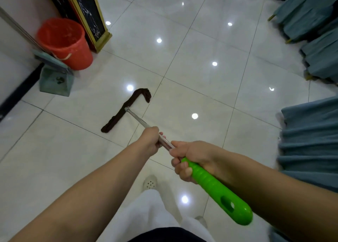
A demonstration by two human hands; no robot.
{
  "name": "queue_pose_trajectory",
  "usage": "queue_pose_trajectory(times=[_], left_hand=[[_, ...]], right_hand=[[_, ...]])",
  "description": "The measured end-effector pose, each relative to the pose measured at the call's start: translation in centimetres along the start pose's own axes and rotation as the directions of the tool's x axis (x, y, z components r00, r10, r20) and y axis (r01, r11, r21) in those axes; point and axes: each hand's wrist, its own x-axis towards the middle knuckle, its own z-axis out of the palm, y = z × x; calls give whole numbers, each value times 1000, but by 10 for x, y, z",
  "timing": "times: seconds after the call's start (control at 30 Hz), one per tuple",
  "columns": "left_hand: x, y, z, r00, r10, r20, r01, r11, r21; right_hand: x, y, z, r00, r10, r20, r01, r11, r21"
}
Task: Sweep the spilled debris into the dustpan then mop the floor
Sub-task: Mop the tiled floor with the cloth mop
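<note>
A mop with a metal shaft (139, 120) and a bright green grip (217, 190) reaches out over the white tiled floor (201, 62). Its dark brown cloth head (126, 107) lies flat on the tiles, the far end curled over. My left hand (150, 140) grips the metal shaft. My right hand (190, 159) grips the top of the green grip, closer to me. A teal dustpan (54, 77) stands by the wall at the left. No debris shows on the tiles.
A red bucket (67, 42) stands beside the dustpan. Behind it is a black and gold stand (87, 15). Chairs in blue-grey covers (309, 146) line the right side. My white-clad legs and a shoe (150, 182) are below the hands.
</note>
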Motion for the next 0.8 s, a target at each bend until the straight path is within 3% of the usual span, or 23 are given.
queue_pose_trajectory(times=[0.37,0.8], left_hand=[[49,57,-37,1000,-9,-30,12,995,101],[2,-69,33,998,-18,57,6,976,217]], right_hand=[[51,-31,45,999,-14,37,5,972,236],[-13,77,-49,1000,-10,-21,18,905,426]])
